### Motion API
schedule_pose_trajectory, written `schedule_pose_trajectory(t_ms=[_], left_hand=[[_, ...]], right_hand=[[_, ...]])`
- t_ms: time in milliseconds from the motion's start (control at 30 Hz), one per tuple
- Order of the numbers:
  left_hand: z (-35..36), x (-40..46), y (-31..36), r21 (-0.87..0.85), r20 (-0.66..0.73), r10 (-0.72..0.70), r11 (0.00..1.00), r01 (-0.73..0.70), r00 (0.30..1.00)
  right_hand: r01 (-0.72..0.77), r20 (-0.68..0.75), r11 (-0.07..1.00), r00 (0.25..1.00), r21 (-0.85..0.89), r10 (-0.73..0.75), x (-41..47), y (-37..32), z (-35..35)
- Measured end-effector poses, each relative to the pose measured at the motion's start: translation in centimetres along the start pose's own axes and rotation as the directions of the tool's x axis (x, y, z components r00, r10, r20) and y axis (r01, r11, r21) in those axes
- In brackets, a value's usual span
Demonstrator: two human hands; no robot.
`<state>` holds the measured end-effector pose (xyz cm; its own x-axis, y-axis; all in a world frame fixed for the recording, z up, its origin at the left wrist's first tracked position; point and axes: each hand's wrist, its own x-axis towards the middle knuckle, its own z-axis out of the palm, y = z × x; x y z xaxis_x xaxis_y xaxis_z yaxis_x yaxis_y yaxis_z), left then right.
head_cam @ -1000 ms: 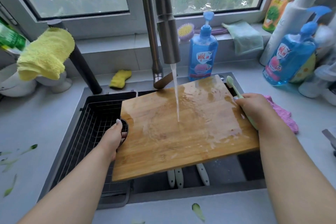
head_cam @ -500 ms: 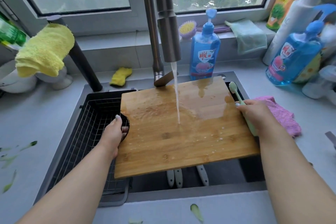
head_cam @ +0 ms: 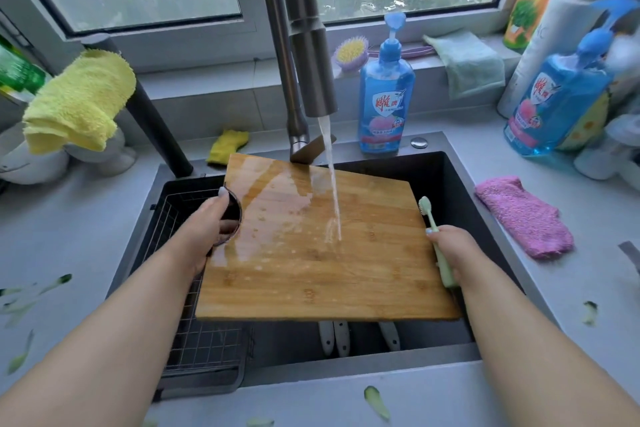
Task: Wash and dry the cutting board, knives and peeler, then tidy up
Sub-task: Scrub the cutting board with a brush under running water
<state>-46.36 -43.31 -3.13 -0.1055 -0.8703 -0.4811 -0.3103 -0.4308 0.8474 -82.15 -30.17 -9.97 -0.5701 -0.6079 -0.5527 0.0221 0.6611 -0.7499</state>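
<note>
board: cutting board [head_cam: 322,246] held flat over the sink [head_cam: 450,184], under the tap stream [head_cam: 332,184]; water hits right of centre, top face wet.
left hand [head_cam: 204,232]: my fingers curl into the round handle cut-out on the board's left edge, thumb on top.
right hand [head_cam: 453,253]: grips the board's right edge and pinches a green toothbrush [head_cam: 433,232] against it, bristles pointing away from me.
under board: three white handles [head_cam: 343,336] stick out in the sink; blades hidden, can't tell which tool is which.
left of board: wire basket [head_cam: 187,322] in the sink.
behind: faucet [head_cam: 304,45] close above the far edge; blue soap bottle [head_cam: 386,90] just beside it.
counter: pink cloth [head_cam: 523,215] to the right, yellow cloth [head_cam: 79,100] hanging at left, green peel scraps [head_cam: 375,402] near me.
</note>
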Motion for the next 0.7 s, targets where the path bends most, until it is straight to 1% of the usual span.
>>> schedule_pose_trajectory(t_ms=[67,133,233,367,500,600,700], left_hand=[[-0.1,-0.4,0.4,-0.038,0.069,-0.052,0.998,0.054,0.996],[0.1,-0.9,0.4,-0.060,0.091,-0.067,0.996,0.072,0.994],[0.4,-0.9,-0.5,-0.074,0.050,-0.069,0.995,0.073,0.996],[-0.2,-0.9,-2.6,-0.118,0.007,-0.116,0.986,0.116,0.993],[-0.5,-1.2,-3.7,-0.120,0.006,-0.107,0.987,0.107,0.994],[-0.7,-1.5,-3.8,-0.084,-0.017,-0.094,0.992,0.092,0.995],[-1.0,-1.9,-4.1,0.079,-0.116,-0.036,0.996,0.045,0.993]], right_hand=[[-0.020,0.008,1.000,1.000,-0.008,0.020,0.0,0.2,0.4],[-0.041,0.002,0.999,0.999,-0.020,0.042,0.0,0.4,0.6],[-0.093,-0.017,0.995,0.996,-0.049,0.092,0.2,0.2,0.9],[-0.168,-0.049,0.982,0.985,-0.086,0.164,-0.2,-0.3,1.3],[-0.207,-0.050,0.967,0.978,-0.148,0.202,-0.7,-0.3,2.0],[-0.228,-0.077,0.957,0.973,-0.178,0.217,-0.9,-0.1,2.9],[-0.216,-0.062,0.953,0.976,-0.211,0.207,-1.1,0.5,4.0]])
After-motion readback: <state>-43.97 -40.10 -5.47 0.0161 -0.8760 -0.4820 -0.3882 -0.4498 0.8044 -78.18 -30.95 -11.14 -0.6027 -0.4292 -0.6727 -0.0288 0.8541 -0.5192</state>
